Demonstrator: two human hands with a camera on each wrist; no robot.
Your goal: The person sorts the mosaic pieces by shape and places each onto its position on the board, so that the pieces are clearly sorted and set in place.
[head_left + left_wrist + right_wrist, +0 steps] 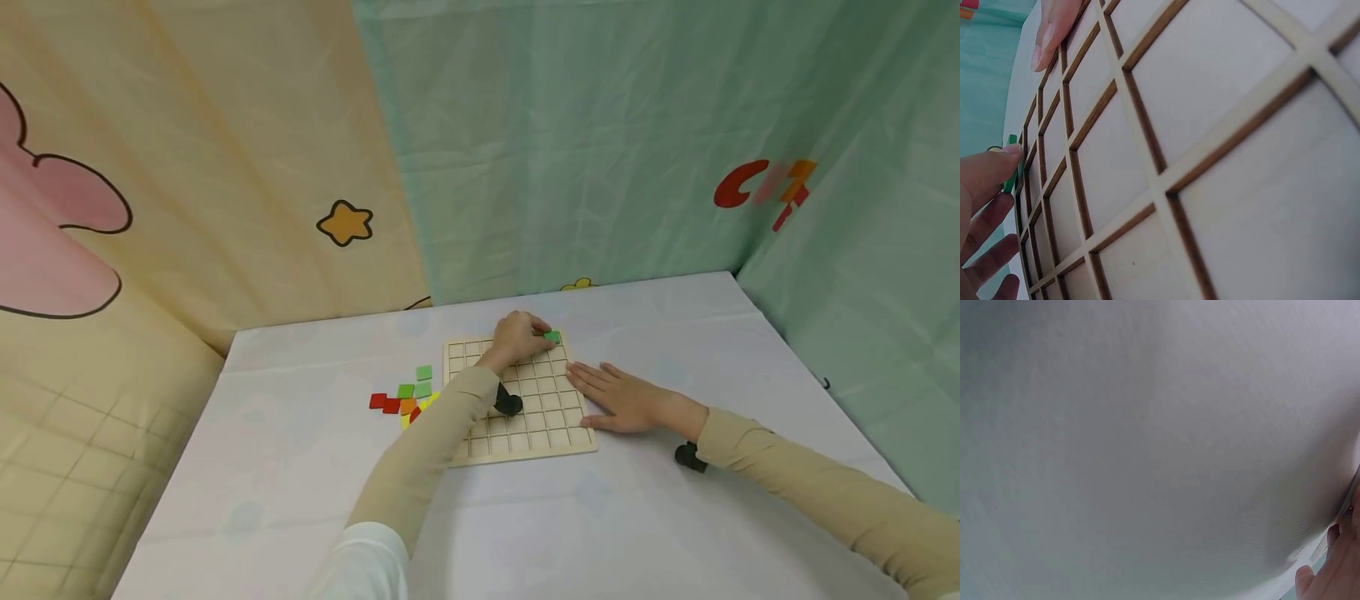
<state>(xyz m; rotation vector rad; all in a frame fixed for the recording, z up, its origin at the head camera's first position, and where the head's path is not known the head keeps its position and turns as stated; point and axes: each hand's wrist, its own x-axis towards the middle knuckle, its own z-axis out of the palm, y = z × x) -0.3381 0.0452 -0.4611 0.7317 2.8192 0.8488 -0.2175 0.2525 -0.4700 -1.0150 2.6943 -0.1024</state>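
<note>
A wooden grid board (555, 417) with square cells lies on the white-covered table. At its far right corner my left hand (517, 337) pinches a green square tile (552, 337) between thumb and finger. In the left wrist view the green tile (1010, 164) stands on edge by the board's rim, with the other fingers (988, 259) spread below it. My right hand (622, 400) lies flat beside the board, fingertips touching its right edge. Only part of the right hand (1335, 569) shows in the right wrist view, which is mostly tablecloth.
Left of the board lie loose square tiles: green ones (424, 372), red ones (378, 401), an orange one (408, 407) and yellow ones, partly hidden by the left sleeve (420, 450). Printed curtains (525, 150) stand behind the table. Black wrist cameras (508, 403) sit under both forearms.
</note>
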